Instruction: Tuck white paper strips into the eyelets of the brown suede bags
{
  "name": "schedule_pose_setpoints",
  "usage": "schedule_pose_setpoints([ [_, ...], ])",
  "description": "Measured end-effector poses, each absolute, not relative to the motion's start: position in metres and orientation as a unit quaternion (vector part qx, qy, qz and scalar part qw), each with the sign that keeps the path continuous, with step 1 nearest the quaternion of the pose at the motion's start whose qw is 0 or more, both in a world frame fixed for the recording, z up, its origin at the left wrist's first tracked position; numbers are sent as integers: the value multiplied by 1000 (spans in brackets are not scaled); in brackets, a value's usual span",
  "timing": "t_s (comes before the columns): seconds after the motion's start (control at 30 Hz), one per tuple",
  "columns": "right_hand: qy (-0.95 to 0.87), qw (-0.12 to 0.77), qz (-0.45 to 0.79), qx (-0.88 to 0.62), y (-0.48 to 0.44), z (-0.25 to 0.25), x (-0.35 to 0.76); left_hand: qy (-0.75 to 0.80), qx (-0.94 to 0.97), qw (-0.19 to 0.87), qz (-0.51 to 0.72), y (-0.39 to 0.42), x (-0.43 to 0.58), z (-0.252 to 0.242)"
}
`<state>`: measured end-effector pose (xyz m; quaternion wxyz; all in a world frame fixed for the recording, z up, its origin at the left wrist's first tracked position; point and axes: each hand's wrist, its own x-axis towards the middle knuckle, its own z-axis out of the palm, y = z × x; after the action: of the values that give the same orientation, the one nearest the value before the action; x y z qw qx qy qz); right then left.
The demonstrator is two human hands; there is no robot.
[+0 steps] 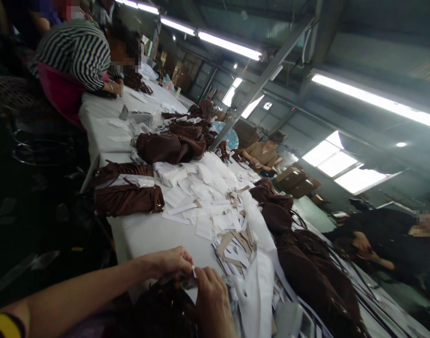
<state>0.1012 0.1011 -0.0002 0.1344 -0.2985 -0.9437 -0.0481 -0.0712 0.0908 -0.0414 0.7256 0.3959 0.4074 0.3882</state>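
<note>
My left hand (171, 263) and my right hand (213, 300) meet at the bottom of the view, over a dark brown bag (162, 312) lying at the near table edge. Both hands have their fingers pinched together on a small white paper tag (194, 271) held between them. A heap of white paper slips and tan card strips (215, 216) lies on the white table (148, 234) just beyond my hands.
Brown bags lie in piles along the table (125, 192) (169, 148) (306, 272). A person in a striped top (77, 51) leans over the far left end. Other people work on the right side (262, 152) (387, 244). Cardboard boxes (294, 180) stand beyond.
</note>
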Motion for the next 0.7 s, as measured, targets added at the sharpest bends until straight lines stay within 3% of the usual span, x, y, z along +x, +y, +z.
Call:
schedule_pose_setpoints([
  [0.23,-946,126,-102,-280,86,3,96,366,319,773,407,91,-75,-43],
  [0.4,-930,214,-117,-275,83,-31,101,380,303,752,446,92,-76,-50],
  [0.57,-843,334,78,-415,79,-49,111,411,316,694,499,95,-77,-53],
  [0.7,-754,274,265,-535,78,-29,104,410,342,673,512,94,-70,-48],
])
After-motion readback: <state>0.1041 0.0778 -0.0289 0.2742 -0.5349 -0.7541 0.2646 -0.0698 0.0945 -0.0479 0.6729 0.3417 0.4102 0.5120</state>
